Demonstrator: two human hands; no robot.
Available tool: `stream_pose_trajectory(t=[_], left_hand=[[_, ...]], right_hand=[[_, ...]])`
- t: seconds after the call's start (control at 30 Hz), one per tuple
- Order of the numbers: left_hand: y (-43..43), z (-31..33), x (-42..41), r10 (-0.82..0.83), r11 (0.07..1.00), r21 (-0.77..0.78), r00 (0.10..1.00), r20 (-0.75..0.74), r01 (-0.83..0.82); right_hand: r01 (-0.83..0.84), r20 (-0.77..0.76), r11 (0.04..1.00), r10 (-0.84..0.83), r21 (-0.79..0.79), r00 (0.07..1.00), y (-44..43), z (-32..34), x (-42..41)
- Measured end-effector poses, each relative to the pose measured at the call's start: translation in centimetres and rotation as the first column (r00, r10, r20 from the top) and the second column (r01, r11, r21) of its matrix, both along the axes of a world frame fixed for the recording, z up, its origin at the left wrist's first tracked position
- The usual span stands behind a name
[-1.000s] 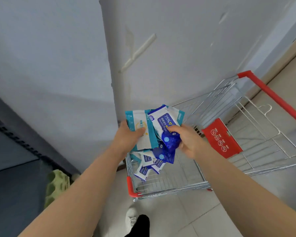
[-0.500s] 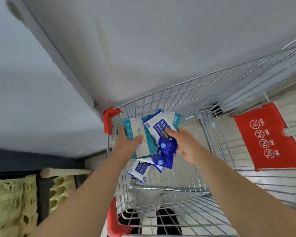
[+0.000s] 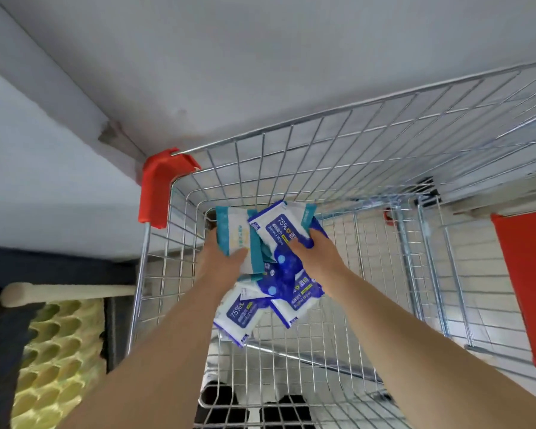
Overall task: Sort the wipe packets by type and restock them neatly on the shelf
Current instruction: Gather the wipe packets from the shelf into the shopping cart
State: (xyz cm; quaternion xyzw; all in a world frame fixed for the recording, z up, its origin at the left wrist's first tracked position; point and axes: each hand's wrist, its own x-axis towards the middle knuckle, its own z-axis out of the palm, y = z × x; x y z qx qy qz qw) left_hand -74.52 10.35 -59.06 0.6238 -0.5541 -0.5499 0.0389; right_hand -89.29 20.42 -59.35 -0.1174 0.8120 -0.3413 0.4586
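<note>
1. Wipe packets, head view: a bunch of them is held up inside a wire cart (image 3: pixel 353 144), near its far left corner. The shelf is not in the picture.
2. The left hand (image 3: pixel 220 261) holds a teal packet (image 3: pixel 234 239). The thumb presses on the front, and the fingers are hidden behind it.
3. The right hand (image 3: pixel 317 258) grips a blue packet (image 3: pixel 279 229) marked alcohol wipes, with the thumb on its face. More blue ones seem to be tucked under it.
4. Two lower blue packets (image 3: pixel 242 314) show just below both hands. I cannot tell if they lie on the cart's wire floor or hang from the bunch.
5. I think the packets will feel light, soft and squishy, like tiny pillows. The wrap looks shiny, so it is likely slippery. A fat bunch could slide apart and drop.
6. The best place to hold one is probably flat across the middle, thumb on one face and fingers on the other. The thin sealed ends would bend and slip. A hard squeeze might pop a packet open.
7. Teal is in one hand and blue in the other, so the sorting looks begun. Taking fewer at a time would be safer.
8. A red corner guard (image 3: pixel 158 184) sits on the cart's rim. Yellow-green egg trays (image 3: pixel 53 360) lie outside the cart, to the left.
</note>
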Motion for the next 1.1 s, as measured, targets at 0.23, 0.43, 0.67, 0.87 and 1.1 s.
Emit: stream_pose_trajectory(t=[0.23, 0.43, 0.67, 0.87, 1.1], left_hand=[[0.3, 4.4, 0.5, -0.231, 0.937, -0.198, 0.935, 0.271, 0.289], [2.2, 15.5, 2.2, -0.338, 0.771, -0.394, 0.845, 0.414, 0.501], [4.2, 31.4, 8.6, -0.201, 0.569, -0.684, 0.884, 0.422, 0.456], [5.3, 43.1, 17.4, 0.027, 0.442, -0.833, 0.924, 0.383, 0.332], [6.3, 52.7, 31.4, 0.229, 0.275, -0.936, 0.931, 0.284, 0.217]], right_hand=[[-0.305, -0.444, 0.944, 0.329, 0.126, 0.834, 0.7, 4.1, 0.3], [-0.568, -0.657, 0.821, 0.459, 0.058, 0.598, 0.2, 14.5, 1.9], [-0.760, -0.882, 0.645, 0.404, 0.085, 0.244, 0.0, 30.8, 6.6], [-0.856, -0.958, 0.517, 0.242, -0.005, 0.152, -1.2, 43.4, 13.8], [-0.944, -0.991, 0.322, 0.084, -0.072, 0.104, -3.1, 53.4, 27.4]])
